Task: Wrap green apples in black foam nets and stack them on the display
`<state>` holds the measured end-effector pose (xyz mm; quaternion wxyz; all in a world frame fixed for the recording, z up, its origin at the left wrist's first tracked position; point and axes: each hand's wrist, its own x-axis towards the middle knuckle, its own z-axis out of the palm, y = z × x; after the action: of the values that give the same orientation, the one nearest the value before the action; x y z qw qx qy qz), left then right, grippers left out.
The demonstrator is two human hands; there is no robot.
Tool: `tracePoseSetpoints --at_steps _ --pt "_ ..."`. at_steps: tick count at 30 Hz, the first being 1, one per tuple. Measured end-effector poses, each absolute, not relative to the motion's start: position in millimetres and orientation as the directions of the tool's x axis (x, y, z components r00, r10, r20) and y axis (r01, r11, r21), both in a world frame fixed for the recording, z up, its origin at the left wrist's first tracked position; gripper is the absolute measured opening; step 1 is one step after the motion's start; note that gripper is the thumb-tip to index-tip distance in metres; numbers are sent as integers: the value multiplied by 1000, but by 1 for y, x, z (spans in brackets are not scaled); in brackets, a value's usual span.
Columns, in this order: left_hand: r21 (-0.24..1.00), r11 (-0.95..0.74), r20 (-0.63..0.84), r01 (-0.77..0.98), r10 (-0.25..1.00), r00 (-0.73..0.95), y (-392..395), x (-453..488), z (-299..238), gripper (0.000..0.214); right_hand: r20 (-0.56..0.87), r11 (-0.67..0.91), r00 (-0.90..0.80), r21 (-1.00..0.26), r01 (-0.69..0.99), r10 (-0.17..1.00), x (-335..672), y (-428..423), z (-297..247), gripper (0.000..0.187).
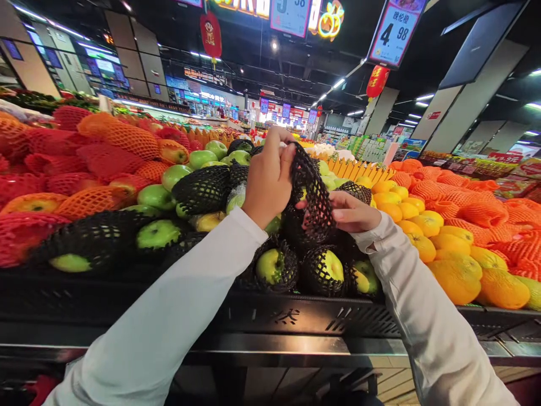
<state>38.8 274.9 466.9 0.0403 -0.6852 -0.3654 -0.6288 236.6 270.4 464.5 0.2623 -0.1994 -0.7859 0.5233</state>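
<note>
Between my two hands hangs a black foam fruit net (313, 189), stretched downward. My left hand (270, 175) pinches its upper end between thumb and fingers. Lower down on the other side, my right hand (353, 211) has its fingers on the net, some of them behind or inside the mesh. Whether a fruit sits inside the net is hidden. Below lie green apples in black nets, among them one apple (270, 266) and another apple (332, 266) at the front of the black crate (287, 316). Bare green apples (156, 234) lie to the left.
Apples in red and orange nets (105, 141) are heaped at the left. Oranges (456, 276) lie at the right, beside fruit in orange-red nets (477, 211). A metal edge (270, 343) runs along the front. Price signs (395, 34) hang overhead.
</note>
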Motion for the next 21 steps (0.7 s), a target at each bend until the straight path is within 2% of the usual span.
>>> tracePoseSetpoints --at_steps 2,4,7,9,12,15,18,21 --pt "392 -713 875 581 485 5 280 40 463 17 222 361 -757 -932 20 615 237 266 464 51" --pt "387 -692 852 609 521 50 284 41 460 15 301 398 -682 -917 -15 667 236 266 464 48" --pt "384 -619 823 685 566 51 285 41 460 11 480 522 -466 -852 -45 743 234 275 462 45" --pt "372 -558 817 742 577 24 281 37 462 13 592 626 -281 -779 44 756 235 285 459 45" --pt "370 -432 788 823 615 -31 279 20 466 23 720 696 -83 -625 354 689 242 301 456 41" --pt "362 -215 633 907 771 -70 283 -6 467 36 789 638 -17 -483 600 614 257 313 455 26" --pt "235 -80 415 969 909 -26 286 -25 467 44 849 625 9 -396 672 528 270 321 457 16" --pt "116 -66 258 991 966 34 280 -24 470 73 904 670 30 -338 661 427 275 325 460 29"
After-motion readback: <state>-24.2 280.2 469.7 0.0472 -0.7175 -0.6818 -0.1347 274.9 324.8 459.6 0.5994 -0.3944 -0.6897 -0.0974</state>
